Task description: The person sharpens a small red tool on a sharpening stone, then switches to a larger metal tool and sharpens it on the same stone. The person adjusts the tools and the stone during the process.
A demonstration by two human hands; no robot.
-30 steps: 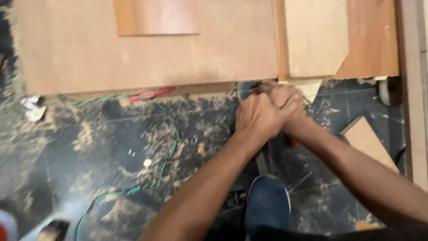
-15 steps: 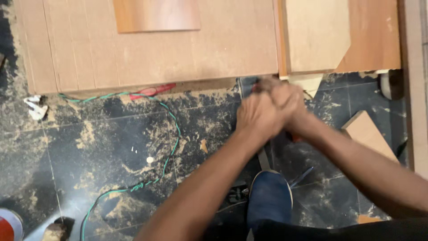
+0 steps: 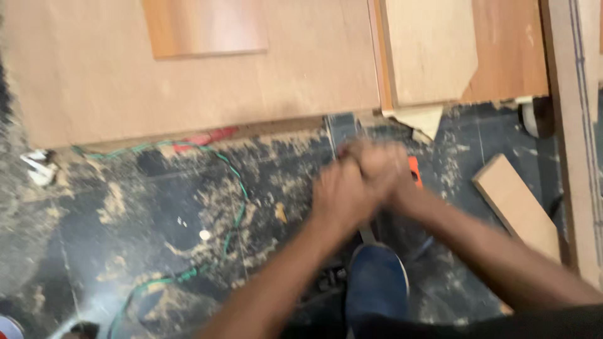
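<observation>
Here, seen from above, two bare hands meet just right of the frame's centre, blurred by motion. The left hand [image 3: 339, 194] and the right hand [image 3: 383, 172] are pressed together, fingers wrapped over one another around something between them; what that thing is cannot be told, since the hands cover it. An orange tool part [image 3: 414, 172] peeks out just to the right of the right hand, touching or nearly touching it. A dark grey bar-shaped piece [image 3: 342, 129] runs from the hands up toward the edge of a large plywood sheet [image 3: 201, 94] that fills the upper left and upper middle of the frame. A smaller, more orange wood panel [image 3: 204, 26] lies on that sheet at the top. To the upper right lies a pale board with a cut corner [image 3: 427, 50], and a long wood strip [image 3: 575, 138] runs down the right edge. The floor [image 3: 157, 201] is dark tile strewn with sawdust. A green wire [image 3: 235, 182] curls across it from middle left down to the lower left, and a red wire [image 3: 204, 138] lies along the plywood edge. A small wood offcut [image 3: 518, 204] rests on the floor at right. A blue shoe [image 3: 375, 289] shows at the bottom centre, between the two forearms.
</observation>
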